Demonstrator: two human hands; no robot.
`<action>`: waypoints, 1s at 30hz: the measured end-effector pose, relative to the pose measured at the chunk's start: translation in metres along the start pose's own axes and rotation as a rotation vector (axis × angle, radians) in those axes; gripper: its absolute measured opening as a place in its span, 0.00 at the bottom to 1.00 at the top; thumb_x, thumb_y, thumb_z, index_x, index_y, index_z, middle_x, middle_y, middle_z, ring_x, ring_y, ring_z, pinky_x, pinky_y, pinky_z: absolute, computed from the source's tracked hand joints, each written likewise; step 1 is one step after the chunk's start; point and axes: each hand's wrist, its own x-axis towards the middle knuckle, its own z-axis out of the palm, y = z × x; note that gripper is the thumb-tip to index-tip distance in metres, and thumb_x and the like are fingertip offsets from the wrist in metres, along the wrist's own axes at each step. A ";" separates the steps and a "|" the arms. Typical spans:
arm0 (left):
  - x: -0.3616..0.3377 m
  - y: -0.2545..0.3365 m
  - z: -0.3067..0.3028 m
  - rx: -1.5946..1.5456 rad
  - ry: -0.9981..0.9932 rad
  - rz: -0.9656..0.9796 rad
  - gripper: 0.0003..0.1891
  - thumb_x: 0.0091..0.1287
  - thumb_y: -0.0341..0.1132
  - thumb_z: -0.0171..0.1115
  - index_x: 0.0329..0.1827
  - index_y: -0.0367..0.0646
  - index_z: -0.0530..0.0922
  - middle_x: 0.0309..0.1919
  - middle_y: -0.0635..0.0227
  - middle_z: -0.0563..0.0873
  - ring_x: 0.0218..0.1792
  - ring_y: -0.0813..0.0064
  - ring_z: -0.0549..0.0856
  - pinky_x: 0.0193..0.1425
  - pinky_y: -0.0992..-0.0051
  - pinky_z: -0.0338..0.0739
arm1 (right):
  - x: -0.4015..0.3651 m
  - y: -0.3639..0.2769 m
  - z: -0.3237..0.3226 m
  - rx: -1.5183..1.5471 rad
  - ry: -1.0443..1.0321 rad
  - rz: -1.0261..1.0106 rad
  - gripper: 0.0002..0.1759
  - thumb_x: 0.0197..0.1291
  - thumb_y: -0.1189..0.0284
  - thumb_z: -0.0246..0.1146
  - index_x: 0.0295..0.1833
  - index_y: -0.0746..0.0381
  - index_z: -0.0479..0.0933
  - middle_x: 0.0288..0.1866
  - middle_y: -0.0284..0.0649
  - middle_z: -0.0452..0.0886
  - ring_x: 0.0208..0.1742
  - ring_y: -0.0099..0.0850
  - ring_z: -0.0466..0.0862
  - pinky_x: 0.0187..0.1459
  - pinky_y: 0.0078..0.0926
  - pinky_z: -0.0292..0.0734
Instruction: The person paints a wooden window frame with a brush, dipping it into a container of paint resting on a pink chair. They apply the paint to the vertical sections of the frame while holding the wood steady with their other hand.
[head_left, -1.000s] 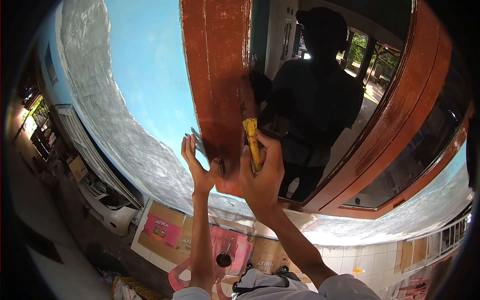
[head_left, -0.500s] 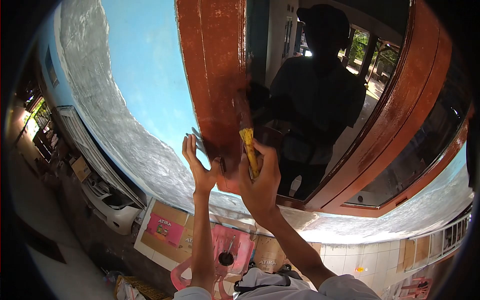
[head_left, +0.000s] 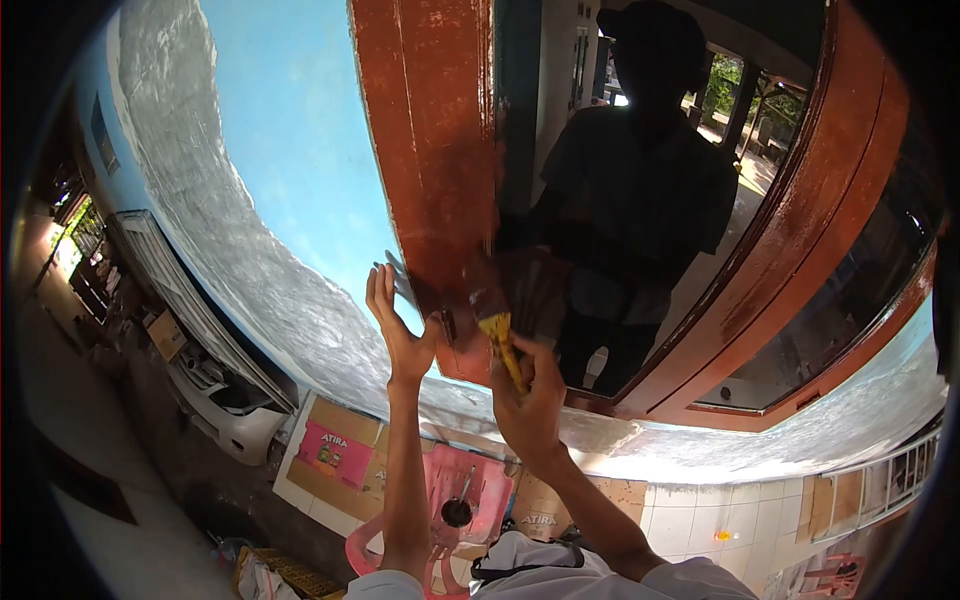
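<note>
My right hand is closed around the yellow handle of a paintbrush. Its dark bristles point up and lie on the lower part of the reddish-brown window frame, close to the dark glass. To the left, my left hand has its fingers stretched upward at the light blue wall, with the thumb out toward a small dark fitting on the frame. It holds nothing.
Below my arms, a pink plastic chair bears a dark pot with a stick-like tool in it. Flattened cardboard covers part of the tiled floor. At the left stands a white car.
The paintbrush and my right hand have moved down along the frame and slightly right, the brush now tilting more to the left. My left hand stays nearly in place.
</note>
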 end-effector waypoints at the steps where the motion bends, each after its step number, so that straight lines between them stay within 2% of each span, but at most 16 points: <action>1: 0.000 -0.001 0.000 0.009 -0.001 0.003 0.50 0.50 0.19 0.62 0.80 0.35 0.50 0.76 0.47 0.50 0.79 0.47 0.56 0.81 0.53 0.55 | -0.010 0.007 -0.003 0.002 -0.056 0.046 0.16 0.62 0.77 0.68 0.54 0.66 0.76 0.25 0.32 0.66 0.26 0.20 0.66 0.27 0.24 0.62; 3: -0.001 -0.002 0.000 0.029 -0.002 -0.001 0.50 0.50 0.19 0.62 0.80 0.36 0.50 0.76 0.47 0.50 0.79 0.47 0.57 0.80 0.54 0.56 | -0.033 0.023 -0.010 0.003 -0.164 0.142 0.16 0.61 0.77 0.68 0.54 0.67 0.76 0.26 0.37 0.72 0.26 0.24 0.72 0.28 0.25 0.68; 6: -0.006 -0.002 -0.001 0.023 0.007 -0.044 0.50 0.51 0.18 0.61 0.80 0.37 0.50 0.76 0.48 0.51 0.78 0.48 0.61 0.79 0.54 0.58 | -0.062 0.053 -0.018 0.141 -0.314 0.404 0.16 0.59 0.76 0.70 0.51 0.68 0.78 0.21 0.32 0.63 0.23 0.19 0.63 0.25 0.23 0.62; 8: -0.017 0.001 -0.004 -0.032 0.013 -0.117 0.50 0.51 0.18 0.60 0.81 0.38 0.50 0.76 0.49 0.51 0.76 0.49 0.65 0.78 0.54 0.60 | -0.084 0.073 -0.023 0.303 -0.377 0.566 0.13 0.62 0.75 0.68 0.52 0.67 0.79 0.21 0.28 0.64 0.20 0.16 0.66 0.21 0.20 0.62; 9: -0.027 -0.002 -0.003 -0.055 0.095 -0.100 0.42 0.54 0.17 0.60 0.78 0.39 0.59 0.75 0.52 0.57 0.71 0.51 0.73 0.75 0.54 0.65 | -0.090 0.078 -0.029 0.400 -0.415 0.682 0.14 0.63 0.76 0.68 0.53 0.67 0.79 0.22 0.27 0.65 0.20 0.15 0.68 0.20 0.18 0.63; 10: -0.038 -0.004 -0.006 -0.068 0.098 -0.152 0.38 0.57 0.17 0.59 0.75 0.38 0.63 0.73 0.52 0.61 0.69 0.53 0.76 0.73 0.56 0.67 | -0.097 0.084 -0.034 0.496 -0.454 0.800 0.14 0.63 0.76 0.68 0.53 0.67 0.79 0.24 0.26 0.65 0.20 0.15 0.70 0.20 0.16 0.63; 12: -0.069 -0.009 -0.018 -0.089 0.108 -0.263 0.30 0.61 0.18 0.58 0.70 0.38 0.70 0.69 0.54 0.70 0.64 0.56 0.81 0.70 0.60 0.71 | -0.113 0.102 -0.037 0.489 -0.497 0.872 0.13 0.65 0.74 0.65 0.53 0.67 0.80 0.23 0.28 0.69 0.17 0.16 0.71 0.17 0.18 0.63; 13: -0.109 -0.008 -0.027 -0.132 0.163 -0.524 0.18 0.68 0.22 0.55 0.61 0.37 0.78 0.57 0.56 0.82 0.55 0.62 0.86 0.62 0.66 0.76 | -0.131 0.113 -0.043 0.479 -0.542 0.964 0.13 0.66 0.73 0.64 0.53 0.67 0.80 0.23 0.28 0.70 0.17 0.17 0.71 0.17 0.18 0.63; 14: -0.133 -0.013 -0.034 -0.094 0.160 -0.561 0.15 0.71 0.26 0.54 0.58 0.34 0.78 0.50 0.57 0.86 0.50 0.67 0.87 0.58 0.71 0.77 | -0.143 0.124 -0.045 0.475 -0.566 1.036 0.13 0.66 0.73 0.63 0.53 0.66 0.80 0.23 0.29 0.70 0.16 0.17 0.71 0.16 0.18 0.63; 19: -0.282 -0.016 -0.059 -0.149 0.232 -0.956 0.14 0.70 0.29 0.55 0.54 0.29 0.79 0.48 0.57 0.86 0.45 0.67 0.88 0.51 0.71 0.80 | -0.204 0.166 -0.052 0.453 -0.715 1.258 0.15 0.65 0.68 0.64 0.53 0.65 0.80 0.24 0.32 0.73 0.15 0.21 0.73 0.14 0.18 0.63; 22: -0.389 -0.020 -0.068 -0.129 0.350 -1.105 0.18 0.71 0.37 0.56 0.56 0.31 0.79 0.45 0.59 0.88 0.39 0.67 0.90 0.49 0.70 0.80 | -0.243 0.193 -0.053 0.349 -0.842 1.320 0.15 0.66 0.66 0.63 0.52 0.64 0.81 0.24 0.31 0.73 0.14 0.18 0.72 0.14 0.16 0.62; 23: -0.410 -0.011 -0.073 -0.109 0.325 -1.205 0.19 0.71 0.38 0.56 0.57 0.33 0.79 0.45 0.60 0.88 0.39 0.69 0.90 0.46 0.73 0.79 | -0.258 0.205 -0.052 0.273 -0.884 1.330 0.15 0.67 0.64 0.62 0.51 0.63 0.82 0.23 0.29 0.73 0.14 0.17 0.71 0.14 0.15 0.62; 26: -0.454 0.007 -0.069 -0.103 0.436 -1.410 0.15 0.71 0.32 0.59 0.54 0.28 0.79 0.45 0.57 0.85 0.39 0.68 0.88 0.46 0.71 0.84 | -0.299 0.245 -0.051 0.248 -0.999 1.385 0.14 0.68 0.64 0.62 0.51 0.61 0.83 0.22 0.29 0.73 0.14 0.17 0.71 0.13 0.15 0.61; 28: -0.497 0.004 -0.068 -0.068 0.512 -1.442 0.16 0.70 0.33 0.60 0.56 0.30 0.79 0.45 0.58 0.86 0.39 0.68 0.88 0.43 0.71 0.83 | -0.317 0.268 -0.046 0.174 -1.076 1.474 0.13 0.68 0.64 0.62 0.48 0.60 0.84 0.23 0.29 0.74 0.14 0.17 0.71 0.13 0.16 0.62; 30: -0.531 -0.002 -0.063 -0.069 0.605 -1.484 0.17 0.70 0.33 0.60 0.57 0.31 0.79 0.44 0.58 0.85 0.39 0.69 0.88 0.42 0.72 0.82 | -0.337 0.291 -0.038 0.076 -1.115 1.405 0.14 0.68 0.62 0.60 0.48 0.60 0.84 0.23 0.29 0.76 0.14 0.17 0.71 0.14 0.16 0.63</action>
